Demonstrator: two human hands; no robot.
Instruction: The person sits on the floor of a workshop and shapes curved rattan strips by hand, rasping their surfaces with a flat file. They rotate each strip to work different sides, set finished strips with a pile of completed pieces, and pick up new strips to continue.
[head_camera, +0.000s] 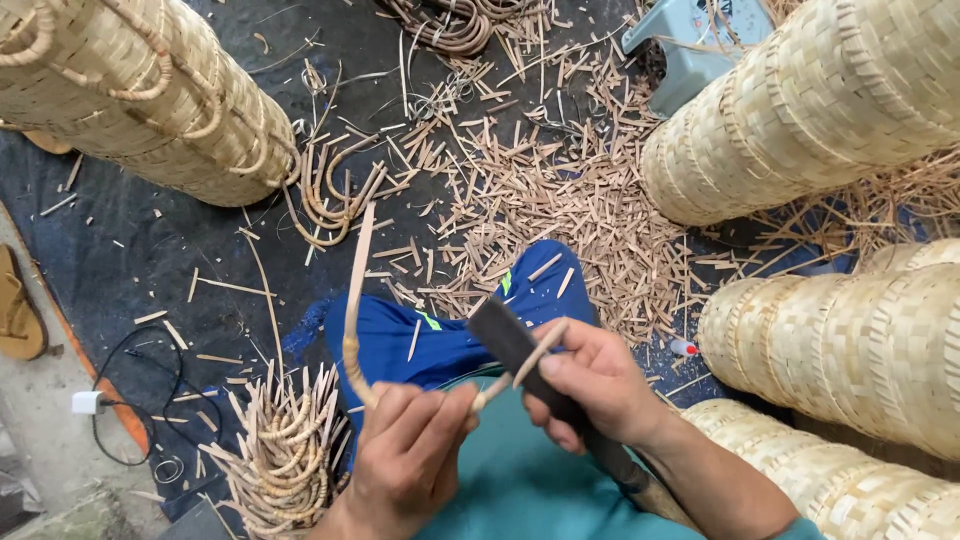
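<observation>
My left hand (405, 455) pinches the curved cane strip (352, 310) over my lap while my right hand (590, 385) grips the dark knife (510, 345) against its near end, so 1 slip could nick my left fingers.

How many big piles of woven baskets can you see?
4: one stack top left, one stack top right, one at mid right, one at bottom right. More may lie outside the picture.
</observation>
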